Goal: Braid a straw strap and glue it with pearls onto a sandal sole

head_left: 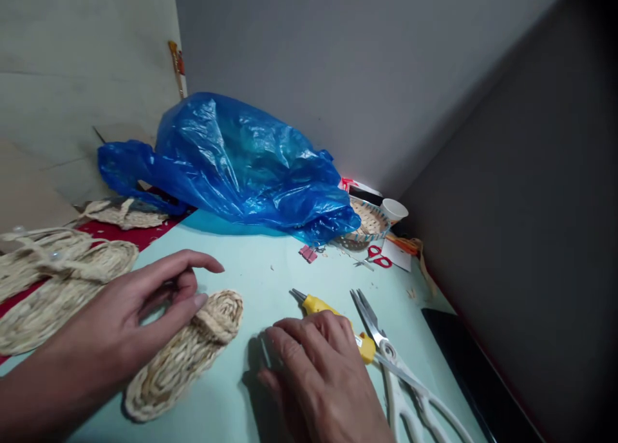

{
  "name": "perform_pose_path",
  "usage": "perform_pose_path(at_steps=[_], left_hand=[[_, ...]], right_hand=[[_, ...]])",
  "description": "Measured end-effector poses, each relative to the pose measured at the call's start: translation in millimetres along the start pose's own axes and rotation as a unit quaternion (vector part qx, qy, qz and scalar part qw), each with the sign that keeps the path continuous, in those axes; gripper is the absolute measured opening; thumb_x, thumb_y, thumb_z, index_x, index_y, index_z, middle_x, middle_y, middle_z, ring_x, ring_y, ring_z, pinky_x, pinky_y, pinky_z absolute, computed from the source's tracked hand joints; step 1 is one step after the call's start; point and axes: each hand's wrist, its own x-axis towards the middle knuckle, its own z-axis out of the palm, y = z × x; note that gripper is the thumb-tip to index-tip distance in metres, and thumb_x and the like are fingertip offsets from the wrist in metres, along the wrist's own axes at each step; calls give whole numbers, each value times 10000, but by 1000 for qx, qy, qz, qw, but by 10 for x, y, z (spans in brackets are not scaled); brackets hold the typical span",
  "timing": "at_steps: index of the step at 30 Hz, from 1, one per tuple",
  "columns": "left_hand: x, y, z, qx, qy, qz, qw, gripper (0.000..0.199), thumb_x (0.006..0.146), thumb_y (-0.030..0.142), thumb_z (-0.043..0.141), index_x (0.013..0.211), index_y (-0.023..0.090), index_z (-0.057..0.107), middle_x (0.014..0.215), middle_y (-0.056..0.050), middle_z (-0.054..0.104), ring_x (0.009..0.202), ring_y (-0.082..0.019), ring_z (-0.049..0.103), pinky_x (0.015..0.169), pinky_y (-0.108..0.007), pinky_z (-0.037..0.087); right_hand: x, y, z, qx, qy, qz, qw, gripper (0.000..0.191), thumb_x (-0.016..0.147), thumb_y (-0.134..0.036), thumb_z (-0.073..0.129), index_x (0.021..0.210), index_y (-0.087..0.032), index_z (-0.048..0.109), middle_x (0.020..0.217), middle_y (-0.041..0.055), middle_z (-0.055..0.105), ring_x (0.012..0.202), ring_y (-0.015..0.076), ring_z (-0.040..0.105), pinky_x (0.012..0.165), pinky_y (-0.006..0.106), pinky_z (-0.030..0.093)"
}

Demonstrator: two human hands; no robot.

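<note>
A small woven straw slipper (168,372) lies on the pale green table surface, its rounded toe with a cross strap pointing up and right. Over its left side is my left hand (149,308), thumb tip at the strap, index finger stretched out and apart from the thumb. To the right, my right hand (318,366) is curled low over the table, with a thin pale glint at its fingertips too small to name. Partly hidden behind that hand is a yellow glue gun (316,304). White-handled scissors (389,353) lie beside it with blades slightly apart.
Larger straw slippers (62,288) rest on red cloth at left. A blue plastic bag (241,166) bulges along the wall. Behind at right are a woven basket (369,221), a white cup (394,209), red-handled scissors (379,256) and a pink binder clip (308,254). A black flat object (473,372) edges the right.
</note>
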Motion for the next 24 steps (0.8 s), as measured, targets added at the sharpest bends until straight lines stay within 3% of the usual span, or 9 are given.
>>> perform_pose_path(at_steps=[2, 5, 8, 11, 14, 19, 24], left_hand=[[19, 67, 5, -31, 2, 3, 1000, 407, 839, 587, 539, 1114, 300, 627, 751, 51, 596, 749, -178, 649, 654, -223, 519], [22, 190, 17, -36, -22, 5, 999, 449, 778, 566, 497, 1068, 256, 641, 771, 2, 652, 784, -235, 715, 690, -300, 586], [23, 216, 10, -50, -48, 0, 998, 511, 717, 597, 495, 1059, 241, 627, 773, -21, 666, 827, -287, 735, 736, -361, 612], [37, 141, -12, -72, -80, -1, 994, 483, 773, 593, 525, 1127, 274, 598, 869, -13, 685, 913, -281, 728, 737, -322, 599], [37, 109, -50, -85, -92, -22, 992, 432, 767, 573, 574, 1093, 291, 613, 853, 19, 673, 859, -241, 714, 685, -272, 563], [31, 149, -152, -138, -6, -59, 989, 298, 772, 525, 582, 957, 292, 609, 720, 95, 598, 784, -142, 674, 727, -189, 482], [104, -6, -129, -60, 50, -19, 997, 378, 777, 608, 592, 965, 287, 658, 642, 92, 557, 604, -134, 516, 519, -191, 366]], right_hand=[[33, -12, -18, 1, -47, -9, 999, 189, 1041, -275, 486, 1087, -183, 644, 981, 48, 741, 776, 220, 587, 744, 388, 459], [139, -103, -4, -28, -86, -17, 996, 299, 967, -273, 591, 1235, -139, 586, 1144, 109, 717, 876, 256, 647, 775, 425, 539], [259, -229, 68, -47, -88, 18, 995, 331, 870, -313, 684, 1136, -129, 615, 1088, 128, 715, 865, 308, 667, 706, 478, 577], [316, -280, 138, -70, -138, 7, 988, 179, 838, -278, 696, 957, -153, 650, 947, 93, 719, 770, 305, 681, 630, 475, 585], [290, -243, 150, -78, -157, -3, 984, 74, 852, -213, 650, 908, -165, 649, 868, 67, 710, 710, 280, 688, 604, 443, 585], [149, -158, 119, -47, -135, 27, 989, 100, 875, -192, 616, 974, -182, 616, 949, 76, 714, 727, 246, 711, 597, 370, 581], [-29, -90, 144, -4, -67, 57, 996, 102, 930, -192, 526, 1020, -236, 543, 1029, 68, 703, 783, 220, 704, 656, 337, 571]])
